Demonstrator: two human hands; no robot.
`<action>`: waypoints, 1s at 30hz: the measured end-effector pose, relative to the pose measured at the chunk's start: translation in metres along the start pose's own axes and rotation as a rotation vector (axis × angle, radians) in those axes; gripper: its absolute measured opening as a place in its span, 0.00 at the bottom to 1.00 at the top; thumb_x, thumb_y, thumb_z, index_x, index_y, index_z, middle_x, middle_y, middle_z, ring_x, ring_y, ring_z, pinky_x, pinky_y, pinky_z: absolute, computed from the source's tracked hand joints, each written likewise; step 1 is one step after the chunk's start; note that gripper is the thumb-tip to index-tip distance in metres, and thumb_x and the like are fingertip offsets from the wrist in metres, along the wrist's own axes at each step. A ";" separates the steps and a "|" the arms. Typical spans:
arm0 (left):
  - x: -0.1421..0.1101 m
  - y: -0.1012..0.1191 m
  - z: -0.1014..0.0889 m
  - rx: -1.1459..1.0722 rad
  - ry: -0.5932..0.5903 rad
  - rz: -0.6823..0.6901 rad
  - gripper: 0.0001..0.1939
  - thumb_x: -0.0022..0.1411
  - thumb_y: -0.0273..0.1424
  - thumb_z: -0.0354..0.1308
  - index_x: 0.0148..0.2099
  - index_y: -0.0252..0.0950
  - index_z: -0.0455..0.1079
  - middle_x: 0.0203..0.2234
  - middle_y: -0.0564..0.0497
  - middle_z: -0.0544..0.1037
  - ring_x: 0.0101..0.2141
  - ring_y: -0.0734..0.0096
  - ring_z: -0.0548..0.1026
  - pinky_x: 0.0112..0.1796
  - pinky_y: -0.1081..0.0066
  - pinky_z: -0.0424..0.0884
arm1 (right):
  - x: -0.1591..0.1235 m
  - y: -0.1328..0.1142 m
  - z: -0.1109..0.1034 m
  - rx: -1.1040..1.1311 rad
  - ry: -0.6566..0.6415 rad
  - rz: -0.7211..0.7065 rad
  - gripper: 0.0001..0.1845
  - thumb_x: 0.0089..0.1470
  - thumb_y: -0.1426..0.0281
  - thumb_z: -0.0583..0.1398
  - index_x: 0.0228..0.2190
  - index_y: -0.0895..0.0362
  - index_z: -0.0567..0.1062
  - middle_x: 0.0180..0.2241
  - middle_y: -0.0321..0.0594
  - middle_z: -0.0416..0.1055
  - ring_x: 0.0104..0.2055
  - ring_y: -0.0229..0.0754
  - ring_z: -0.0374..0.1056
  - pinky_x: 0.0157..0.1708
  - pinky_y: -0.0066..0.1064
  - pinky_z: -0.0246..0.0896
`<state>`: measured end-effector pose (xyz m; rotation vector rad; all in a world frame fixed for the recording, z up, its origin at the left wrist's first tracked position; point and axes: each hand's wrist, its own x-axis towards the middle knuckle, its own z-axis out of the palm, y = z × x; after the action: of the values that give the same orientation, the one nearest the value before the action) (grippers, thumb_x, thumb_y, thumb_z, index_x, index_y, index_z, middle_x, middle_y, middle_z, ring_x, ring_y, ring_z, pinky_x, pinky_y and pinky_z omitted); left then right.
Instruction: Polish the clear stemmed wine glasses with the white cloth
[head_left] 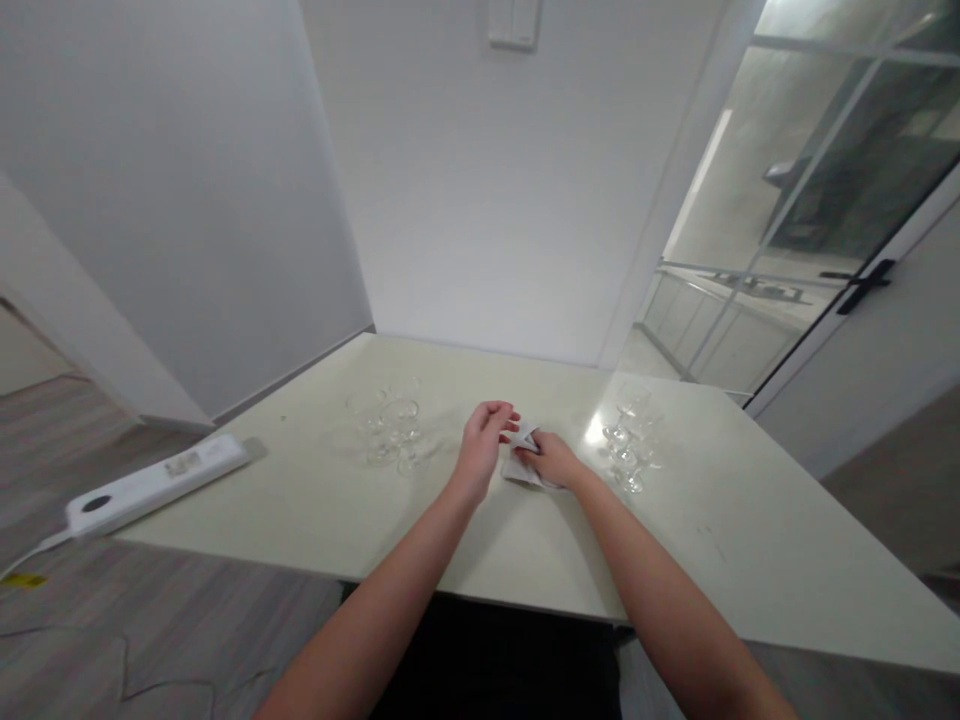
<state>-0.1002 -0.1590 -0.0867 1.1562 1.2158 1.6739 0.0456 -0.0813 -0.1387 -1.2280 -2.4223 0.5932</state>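
Observation:
My right hand is closed on a white cloth, which hangs in folds just over the middle of the table. Beside it, my left hand has its fingers curled toward the cloth. Whatever clear thing may be between those fingers cannot be made out. Several clear glasses are grouped on the table to the left. Another group of clear glasses is on the right, near my right wrist; their outlines are faint and overlap.
The pale table meets a white wall at the back. A white power strip lies at the left edge, its cable trailing off to the floor. At right are a glazed partition and a door with a black handle.

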 end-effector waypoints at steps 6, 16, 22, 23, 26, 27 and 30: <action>-0.046 0.059 -0.073 1.005 0.370 0.697 0.22 0.54 0.38 0.60 0.51 0.38 0.67 0.49 0.42 0.69 0.52 0.52 0.65 0.53 0.54 0.57 | 0.002 0.000 0.003 -0.054 0.020 -0.005 0.16 0.57 0.59 0.57 0.37 0.59 0.74 0.37 0.46 0.75 0.37 0.42 0.68 0.35 0.29 0.55; -0.028 0.044 -0.120 1.460 0.368 0.516 0.13 0.57 0.41 0.57 0.39 0.39 0.72 0.45 0.41 0.67 0.45 0.52 0.66 0.42 0.56 0.65 | 0.004 0.004 0.004 0.130 0.038 0.056 0.23 0.62 0.56 0.48 0.42 0.59 0.73 0.42 0.49 0.75 0.44 0.47 0.69 0.42 0.33 0.59; -0.028 0.037 -0.120 1.375 0.268 0.612 0.08 0.57 0.36 0.58 0.37 0.39 0.70 0.46 0.41 0.67 0.48 0.52 0.66 0.48 0.54 0.65 | 0.004 0.005 0.002 0.694 0.181 0.340 0.35 0.60 0.47 0.42 0.40 0.60 0.75 0.38 0.48 0.76 0.43 0.49 0.71 0.45 0.37 0.63; -0.030 0.037 -0.118 1.347 0.237 0.644 0.07 0.58 0.35 0.58 0.37 0.39 0.69 0.47 0.42 0.67 0.50 0.52 0.65 0.49 0.53 0.65 | 0.005 0.003 0.000 0.819 0.197 0.380 0.37 0.59 0.46 0.40 0.40 0.60 0.75 0.35 0.48 0.77 0.41 0.50 0.72 0.44 0.38 0.65; -0.037 0.042 -0.105 1.219 0.118 0.724 0.05 0.59 0.32 0.57 0.39 0.39 0.68 0.56 0.42 0.62 0.55 0.53 0.62 0.52 0.54 0.64 | 0.008 -0.005 -0.008 1.099 0.216 0.369 0.42 0.58 0.45 0.36 0.41 0.61 0.76 0.29 0.48 0.77 0.38 0.52 0.73 0.41 0.40 0.66; -0.038 0.044 -0.099 1.164 0.080 0.742 0.05 0.60 0.31 0.56 0.40 0.39 0.67 0.58 0.43 0.59 0.56 0.54 0.62 0.52 0.56 0.65 | 0.009 -0.007 -0.012 1.150 0.231 0.338 0.43 0.58 0.45 0.34 0.42 0.60 0.76 0.28 0.48 0.77 0.39 0.52 0.73 0.42 0.41 0.66; -0.037 0.053 -0.076 1.006 -0.021 0.778 0.07 0.61 0.29 0.54 0.43 0.39 0.64 0.60 0.42 0.56 0.55 0.59 0.65 0.52 0.58 0.66 | 0.005 -0.009 -0.022 1.262 0.267 0.261 0.43 0.57 0.45 0.33 0.47 0.58 0.73 0.33 0.49 0.77 0.45 0.53 0.71 0.46 0.43 0.64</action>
<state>-0.1646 -0.2282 -0.0550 2.4922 1.8065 1.5083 0.0475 -0.0775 -0.1150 -0.8989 -1.1722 1.5547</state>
